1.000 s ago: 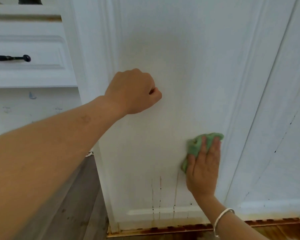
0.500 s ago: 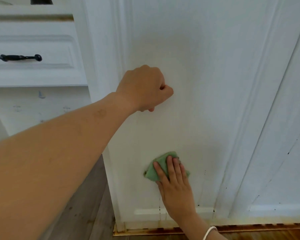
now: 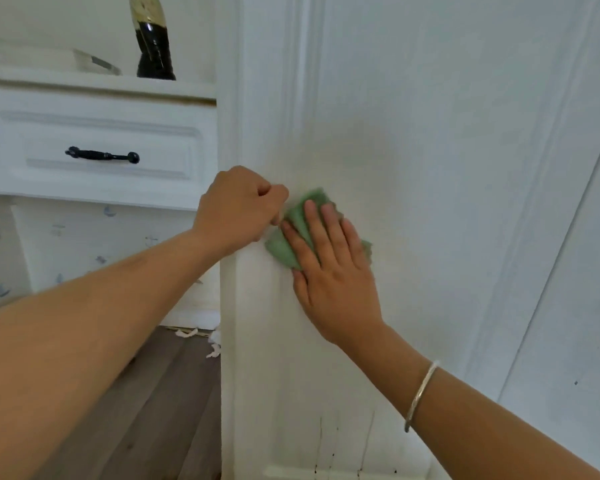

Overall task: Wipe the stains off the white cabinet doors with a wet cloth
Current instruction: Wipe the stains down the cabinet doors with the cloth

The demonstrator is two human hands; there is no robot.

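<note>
Pressing flat with the right hand (image 3: pixel 333 271), straight fingers slightly spread over a green cloth (image 3: pixel 286 249), wrist bent back, with the bare forearm slanting in from the lower right. Held alongside with the left hand (image 3: pixel 238 209), balled into a fist, knuckles just beside the right fingertips, with the bare left arm stretched in from the lower left.

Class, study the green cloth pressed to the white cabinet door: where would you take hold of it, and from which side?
Pinch the green cloth at its lower-left corner, probably coming from below left. The flat right hand pins its middle against the cabinet door, and the fisted left hand crowds the upper-left edge, so that protruding corner looks the freest part.
</note>
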